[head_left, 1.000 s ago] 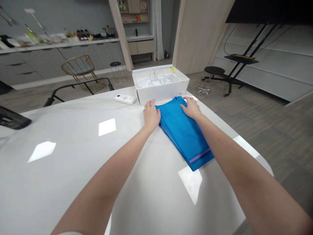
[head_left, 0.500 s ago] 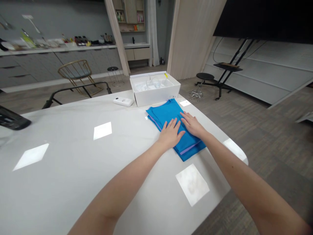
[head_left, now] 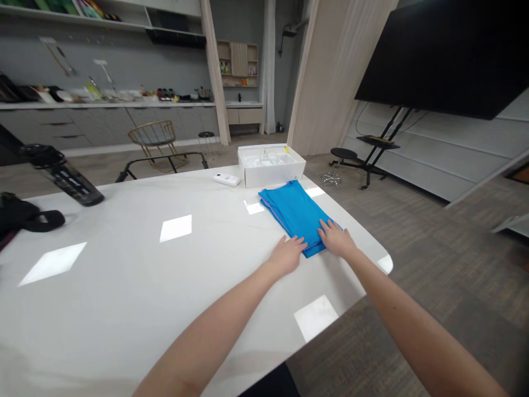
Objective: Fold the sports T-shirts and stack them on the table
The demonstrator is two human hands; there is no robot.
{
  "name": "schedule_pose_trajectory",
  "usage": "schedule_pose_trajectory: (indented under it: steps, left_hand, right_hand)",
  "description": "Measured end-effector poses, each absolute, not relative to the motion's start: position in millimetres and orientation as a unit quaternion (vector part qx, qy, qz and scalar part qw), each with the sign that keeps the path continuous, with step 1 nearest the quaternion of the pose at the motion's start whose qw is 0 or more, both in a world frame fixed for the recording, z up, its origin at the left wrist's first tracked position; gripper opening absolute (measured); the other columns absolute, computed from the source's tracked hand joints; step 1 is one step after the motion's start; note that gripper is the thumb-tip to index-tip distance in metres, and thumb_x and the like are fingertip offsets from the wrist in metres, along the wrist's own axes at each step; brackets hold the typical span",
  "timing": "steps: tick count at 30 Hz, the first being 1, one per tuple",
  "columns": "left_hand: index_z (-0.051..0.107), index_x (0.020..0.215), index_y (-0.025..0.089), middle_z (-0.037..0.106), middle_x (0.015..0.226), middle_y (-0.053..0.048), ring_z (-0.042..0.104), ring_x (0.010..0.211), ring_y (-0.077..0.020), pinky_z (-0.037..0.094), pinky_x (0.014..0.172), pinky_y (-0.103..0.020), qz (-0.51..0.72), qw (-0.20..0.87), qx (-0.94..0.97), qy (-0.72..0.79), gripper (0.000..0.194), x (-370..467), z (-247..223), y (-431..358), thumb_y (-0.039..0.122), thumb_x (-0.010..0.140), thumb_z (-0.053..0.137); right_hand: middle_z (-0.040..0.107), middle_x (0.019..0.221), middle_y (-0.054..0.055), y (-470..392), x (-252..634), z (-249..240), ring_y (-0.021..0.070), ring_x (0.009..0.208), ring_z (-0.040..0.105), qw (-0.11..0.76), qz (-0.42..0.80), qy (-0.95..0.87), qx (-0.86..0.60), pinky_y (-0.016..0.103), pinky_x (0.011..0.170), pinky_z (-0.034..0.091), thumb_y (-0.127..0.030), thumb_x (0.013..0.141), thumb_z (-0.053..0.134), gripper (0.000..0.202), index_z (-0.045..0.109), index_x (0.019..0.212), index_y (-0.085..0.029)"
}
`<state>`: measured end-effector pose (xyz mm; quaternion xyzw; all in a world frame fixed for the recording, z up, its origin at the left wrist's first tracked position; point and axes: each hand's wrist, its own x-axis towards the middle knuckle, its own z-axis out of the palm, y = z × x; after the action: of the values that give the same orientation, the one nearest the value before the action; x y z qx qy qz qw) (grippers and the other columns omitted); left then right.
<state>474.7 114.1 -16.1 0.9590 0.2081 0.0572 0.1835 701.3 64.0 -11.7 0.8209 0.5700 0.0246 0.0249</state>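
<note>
A folded blue cloth [head_left: 294, 208], perhaps a garment, lies flat near the right edge of the white table, with a thin purple strip showing between its layers. At its near left corner rests my left hand [head_left: 288, 255], fingers stretched onto the fabric. My right hand [head_left: 335, 238] lies palm down on the near right part of the cloth, fingers spread. Neither hand grips anything. Just beyond the cloth stands an open white box [head_left: 270, 175] with clear and white contents that I cannot make out.
A small white device [head_left: 227, 179] lies left of the box. On the table's left are a dark bottle [head_left: 68, 176] and a black strapped item [head_left: 27, 215]. The table's [head_left: 124, 292] rounded right corner borders the floor. A black stool [head_left: 343, 154] and a screen stand are beyond.
Both hands have slid from the middle of the cloth toward its near edge. The view has tilted up and turned left, bringing the whole bottle into sight.
</note>
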Motion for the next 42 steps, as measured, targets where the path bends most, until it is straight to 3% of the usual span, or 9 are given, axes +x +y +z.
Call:
schedule_pose_trajectory:
  steps: [4,9,12,21,26,31,35,42]
  left_hand:
    - [0.068,0.125,0.022,0.066,0.137,-0.007,0.061,0.125,-0.0217,0.037,0.117,-0.046,0.118,0.191,0.943,0.245,0.042,422,-12,106,0.016,0.098,0.038]
    - [0.073,0.116,0.019,0.073,0.118,-0.008,0.068,0.109,-0.0215,0.049,0.102,-0.035,0.142,0.164,0.908,0.359,0.036,332,-9,114,0.016,0.094,0.044]
    - [0.073,0.114,0.019,0.073,0.116,-0.009,0.068,0.108,-0.0226,0.049,0.099,-0.035,0.14,0.144,0.88,0.429,0.035,264,-6,122,0.017,0.094,0.045]
    - [0.071,0.111,0.02,0.07,0.119,-0.008,0.064,0.11,-0.0224,0.048,0.096,-0.034,0.145,0.06,0.784,0.601,0.031,60,-7,132,0.016,0.091,0.048]
    - [0.07,0.115,0.019,0.061,0.136,-0.012,0.057,0.124,-0.0278,0.038,0.11,-0.047,0.139,-0.059,0.707,0.691,0.034,-51,-5,132,0.018,0.091,0.046]
    - [0.061,0.127,0.015,0.053,0.142,-0.021,0.049,0.128,-0.0367,0.028,0.112,-0.06,0.127,-0.176,0.562,0.798,0.041,-161,3,127,0.019,0.09,0.046]
    - [0.057,0.126,0.012,0.055,0.138,-0.022,0.051,0.123,-0.0361,0.036,0.105,-0.055,0.099,-0.166,0.499,0.845,0.038,-203,6,125,0.02,0.091,0.044]
    - [0.06,0.125,0.015,0.061,0.128,-0.019,0.055,0.114,-0.0347,0.039,0.095,-0.049,0.089,-0.16,0.491,0.852,0.037,-219,4,124,0.026,0.096,0.04]
  right_hand:
    - [0.06,0.142,0.016,58,643,4,0.0302,0.126,0.057,-0.047,0.049,0.623,0.78,0.045,0.102,0.045,-0.023,0.101,0.04,0.042,0.059,0.137,-0.016]
    - [0.073,0.118,0.008,85,535,10,0.021,0.105,0.067,-0.133,-0.066,0.716,0.682,0.029,0.088,0.047,-0.029,0.098,0.05,0.028,0.071,0.115,-0.02]
    - [0.076,0.105,0.005,106,460,10,0.0193,0.094,0.069,-0.132,-0.124,0.75,0.636,0.027,0.082,0.047,-0.03,0.098,0.051,0.026,0.074,0.107,-0.023]
    - [0.078,0.098,0.004,162,231,6,0.0186,0.088,0.069,-0.195,-0.231,0.807,0.508,0.026,0.079,0.047,-0.027,0.094,0.056,0.021,0.077,0.1,-0.023]
    - [0.077,0.102,0.004,182,133,-3,0.0181,0.092,0.068,-0.231,-0.291,0.798,0.476,0.026,0.085,0.048,-0.024,0.094,0.058,0.019,0.076,0.1,-0.021]
    - [0.074,0.106,0.006,181,95,-11,0.019,0.1,0.065,-0.235,-0.271,0.833,0.422,0.029,0.092,0.046,-0.025,0.095,0.058,0.019,0.075,0.102,-0.02]
    - [0.072,0.104,0.008,175,95,-15,0.0203,0.102,0.062,-0.231,-0.247,0.849,0.406,0.031,0.094,0.045,-0.025,0.096,0.057,0.02,0.075,0.1,-0.019]
    - [0.074,0.102,0.004,179,69,-7,0.0172,0.089,0.065,-0.217,-0.28,0.845,0.4,0.028,0.083,0.047,-0.023,0.095,0.056,0.02,0.073,0.104,-0.021]
